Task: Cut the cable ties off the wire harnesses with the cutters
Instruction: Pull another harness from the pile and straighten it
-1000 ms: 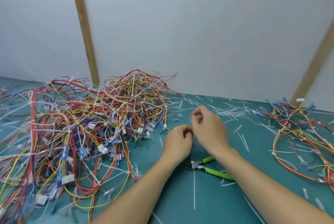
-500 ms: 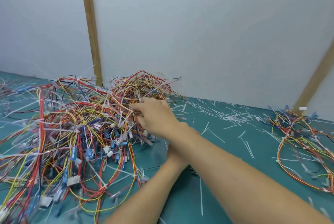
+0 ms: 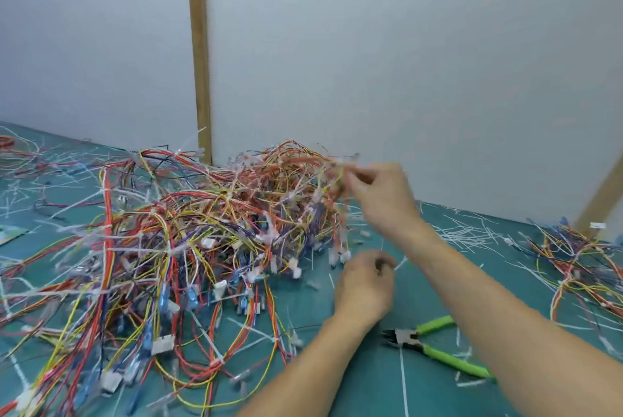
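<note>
A tangled heap of red, yellow and blue wire harnesses (image 3: 202, 248) bound with white cable ties is piled on the left of the green worktop (image 3: 354, 383), its upper right strands pinched by the right hand (image 3: 381, 201). The left hand (image 3: 365, 285) is loosely curled below; whether anything is held cannot be told. Neighbouring harnesses could be snagged and dragged over the green-handled cutters (image 3: 435, 346), which lie unheld in the open room between the forearms.

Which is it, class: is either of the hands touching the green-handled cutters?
Apart. The head view shows the cutters lying on the mat, with bare mat between them and the left hand; the right hand is up at the wire pile.
</note>
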The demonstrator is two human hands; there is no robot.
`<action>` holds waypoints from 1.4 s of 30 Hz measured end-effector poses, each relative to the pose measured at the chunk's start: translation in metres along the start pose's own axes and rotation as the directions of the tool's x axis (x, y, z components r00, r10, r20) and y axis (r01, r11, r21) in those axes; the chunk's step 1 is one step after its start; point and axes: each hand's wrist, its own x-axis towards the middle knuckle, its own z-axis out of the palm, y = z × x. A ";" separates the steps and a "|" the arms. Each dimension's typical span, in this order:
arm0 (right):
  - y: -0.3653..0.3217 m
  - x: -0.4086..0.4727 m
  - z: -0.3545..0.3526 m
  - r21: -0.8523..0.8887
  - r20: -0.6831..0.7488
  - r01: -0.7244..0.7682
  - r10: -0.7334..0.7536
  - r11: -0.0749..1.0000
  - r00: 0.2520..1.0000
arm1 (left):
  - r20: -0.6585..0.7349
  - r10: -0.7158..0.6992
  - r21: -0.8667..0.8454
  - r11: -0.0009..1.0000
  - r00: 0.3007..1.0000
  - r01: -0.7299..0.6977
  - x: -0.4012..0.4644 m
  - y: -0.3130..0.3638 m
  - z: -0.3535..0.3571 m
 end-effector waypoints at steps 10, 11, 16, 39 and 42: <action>-0.010 0.023 -0.018 0.662 -0.280 -0.112 0.383 0.741 0.880 | -0.016 0.030 -0.014 0.999 0.999 -0.031 0.006 -0.002 0.002; -0.008 0.022 -0.023 0.679 -0.224 -0.140 0.385 0.721 0.895 | -0.022 0.028 0.001 1.000 0.999 -0.028 0.005 -0.002 0.003; 0.014 0.012 -0.035 0.801 -0.283 -0.235 0.693 0.551 0.663 | -0.053 0.031 -0.060 0.998 0.998 -0.034 0.005 -0.001 0.004; 0.048 -0.009 -0.098 0.926 -0.257 -0.065 0.747 0.372 0.613 | -0.213 0.020 -0.389 0.916 0.977 -0.103 0.002 0.011 -0.010; 0.045 -0.006 -0.137 0.937 -0.347 0.180 0.747 0.298 0.567 | -0.264 0.037 -0.423 0.894 0.964 -0.150 0.001 0.014 -0.013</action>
